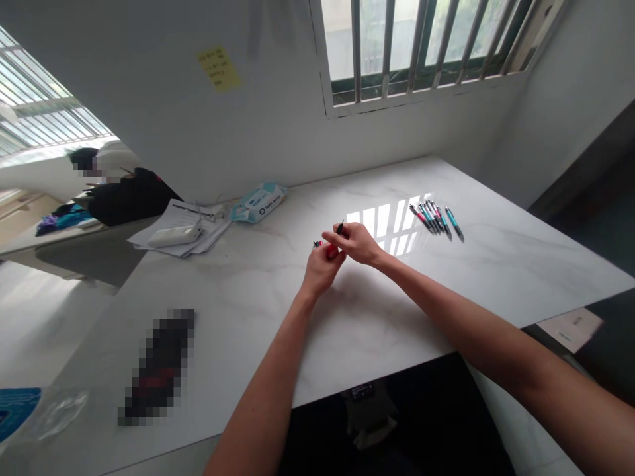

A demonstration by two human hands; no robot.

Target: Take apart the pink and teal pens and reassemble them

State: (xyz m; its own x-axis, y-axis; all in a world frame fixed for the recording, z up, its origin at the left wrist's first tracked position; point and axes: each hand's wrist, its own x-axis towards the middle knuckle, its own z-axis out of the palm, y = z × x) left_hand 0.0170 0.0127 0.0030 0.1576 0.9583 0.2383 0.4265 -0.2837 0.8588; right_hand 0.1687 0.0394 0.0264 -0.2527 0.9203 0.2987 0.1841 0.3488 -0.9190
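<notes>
Hands (322, 270) grip slim red-and-black pen parts (331, 251), probably light, stiff, smooth plastic, best pinched mid-barrel between fingertips.

a blue-and-white wipes pack (260, 202) lies beside loose papers (165, 217).

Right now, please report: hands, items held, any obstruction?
Left hand: holding red item, likely pen. Right hand: pinching black piece. Loose pens: apart, to the right. Nothing seen obstructing hands.
</notes>
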